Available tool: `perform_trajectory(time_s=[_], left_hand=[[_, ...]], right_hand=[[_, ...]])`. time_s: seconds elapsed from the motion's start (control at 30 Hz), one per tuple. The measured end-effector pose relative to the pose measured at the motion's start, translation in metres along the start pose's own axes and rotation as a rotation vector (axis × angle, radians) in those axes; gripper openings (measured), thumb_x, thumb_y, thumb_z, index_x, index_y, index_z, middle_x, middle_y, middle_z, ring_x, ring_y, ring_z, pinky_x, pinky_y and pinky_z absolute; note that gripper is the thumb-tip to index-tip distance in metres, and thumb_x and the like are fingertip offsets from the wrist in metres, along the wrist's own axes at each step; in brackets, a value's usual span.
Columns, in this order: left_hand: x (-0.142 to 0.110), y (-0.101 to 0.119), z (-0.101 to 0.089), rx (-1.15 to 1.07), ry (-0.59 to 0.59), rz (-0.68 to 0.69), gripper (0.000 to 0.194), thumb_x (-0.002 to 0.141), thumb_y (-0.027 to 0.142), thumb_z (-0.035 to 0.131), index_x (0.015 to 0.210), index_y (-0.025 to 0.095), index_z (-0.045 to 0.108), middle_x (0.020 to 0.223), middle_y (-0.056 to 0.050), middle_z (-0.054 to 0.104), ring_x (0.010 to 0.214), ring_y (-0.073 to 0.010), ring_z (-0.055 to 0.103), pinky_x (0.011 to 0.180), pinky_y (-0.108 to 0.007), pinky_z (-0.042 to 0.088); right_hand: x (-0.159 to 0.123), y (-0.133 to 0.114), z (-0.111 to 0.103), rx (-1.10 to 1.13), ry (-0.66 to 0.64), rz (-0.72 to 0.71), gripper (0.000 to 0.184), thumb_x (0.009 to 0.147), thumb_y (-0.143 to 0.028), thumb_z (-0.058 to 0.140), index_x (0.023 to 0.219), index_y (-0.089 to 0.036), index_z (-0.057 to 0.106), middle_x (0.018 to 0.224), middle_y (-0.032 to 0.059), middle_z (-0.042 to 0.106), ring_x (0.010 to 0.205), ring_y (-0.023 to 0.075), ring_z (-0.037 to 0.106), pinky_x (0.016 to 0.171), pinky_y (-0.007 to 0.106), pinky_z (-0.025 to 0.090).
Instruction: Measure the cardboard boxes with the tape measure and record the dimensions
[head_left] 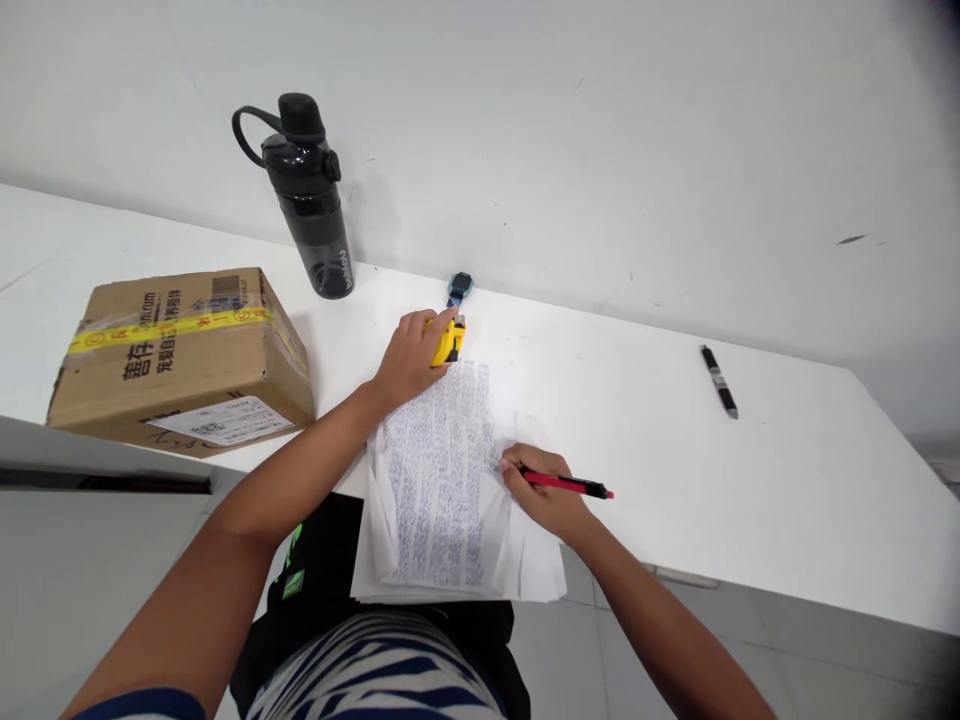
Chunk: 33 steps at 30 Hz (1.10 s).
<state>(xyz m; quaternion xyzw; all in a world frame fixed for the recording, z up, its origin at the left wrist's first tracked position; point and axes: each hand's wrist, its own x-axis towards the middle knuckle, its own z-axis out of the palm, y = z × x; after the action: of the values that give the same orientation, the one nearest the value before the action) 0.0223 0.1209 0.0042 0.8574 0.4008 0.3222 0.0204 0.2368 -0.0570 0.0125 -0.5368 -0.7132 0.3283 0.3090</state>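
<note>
My left hand (411,358) is closed around a yellow tape measure (448,342) at the top edge of the paper sheets (439,480). Dense columns of small blue handwriting cover the top sheet, and the stack hangs over the table's front edge. At the right side of the sheets, my right hand (546,490) grips a red and black pen (568,484). The pen's rear end points right, and its tip is hidden by my fingers. A blue watch with a dark square face (460,285) lies just beyond the tape measure.
On the left of the white table (622,440) stands a taped cardboard box (180,360). Behind it a black water bottle (307,195) stands upright near the wall. A black pen (719,381) lies at the right. The wall runs along the table's back edge.
</note>
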Motion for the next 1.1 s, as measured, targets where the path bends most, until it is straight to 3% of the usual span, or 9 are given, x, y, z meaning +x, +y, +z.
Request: perform_trajectory(time_s=[0.33,0.53,0.67,0.9,1.1], left_hand=[[0.0,0.001,-0.001,-0.001,-0.013,-0.006,0.076,0.075,0.021,0.066,0.143,0.018,0.032,0.123,-0.013,0.048,0.114,-0.029,0.044,0.1,-0.045,0.039],[0.0,0.001,0.0,-0.006,-0.017,-0.009,0.076,0.075,0.022,0.066,0.143,0.018,0.032,0.123,-0.013,0.048,0.114,-0.0286,0.043,0.1,-0.044,0.038],[0.0,0.001,0.0,-0.016,-0.023,-0.017,0.076,0.075,0.021,0.065,0.144,0.019,0.031,0.124,-0.013,0.047,0.115,-0.0294,0.043,0.099,-0.045,0.038],[0.0,0.001,0.0,-0.024,-0.026,-0.027,0.077,0.075,0.021,0.065,0.144,0.02,0.031,0.124,-0.013,0.047,0.115,-0.03,0.043,0.099,-0.046,0.039],[-0.001,0.001,-0.002,-0.002,-0.032,-0.027,0.076,0.075,0.023,0.066,0.143,0.018,0.033,0.123,-0.013,0.048,0.114,-0.0299,0.044,0.1,-0.045,0.039]], right_hand=[[0.0,0.003,0.001,-0.002,-0.033,-0.034,0.023,0.091,-0.026,0.047,0.068,-0.022,0.048,0.064,-0.0013,0.054,0.058,0.0131,0.051,0.054,0.026,0.04],[-0.002,0.003,0.001,-0.081,0.045,0.001,0.022,0.091,-0.027,0.047,0.07,-0.022,0.051,0.061,-0.0017,0.054,0.056,0.0132,0.05,0.052,0.026,0.038],[0.0,0.002,-0.001,-0.001,-0.044,-0.04,0.023,0.089,-0.024,0.047,0.066,-0.022,0.047,0.063,-0.0012,0.054,0.057,0.0133,0.05,0.053,0.027,0.039],[0.001,0.003,0.0,0.054,-0.018,-0.041,0.025,0.09,-0.027,0.048,0.066,-0.022,0.047,0.061,-0.0017,0.053,0.055,0.0131,0.049,0.051,0.026,0.039],[-0.001,0.012,0.004,0.052,0.252,0.0,0.025,0.092,-0.042,0.052,0.081,-0.022,0.061,0.057,-0.0024,0.055,0.049,0.0132,0.05,0.047,0.026,0.041]])
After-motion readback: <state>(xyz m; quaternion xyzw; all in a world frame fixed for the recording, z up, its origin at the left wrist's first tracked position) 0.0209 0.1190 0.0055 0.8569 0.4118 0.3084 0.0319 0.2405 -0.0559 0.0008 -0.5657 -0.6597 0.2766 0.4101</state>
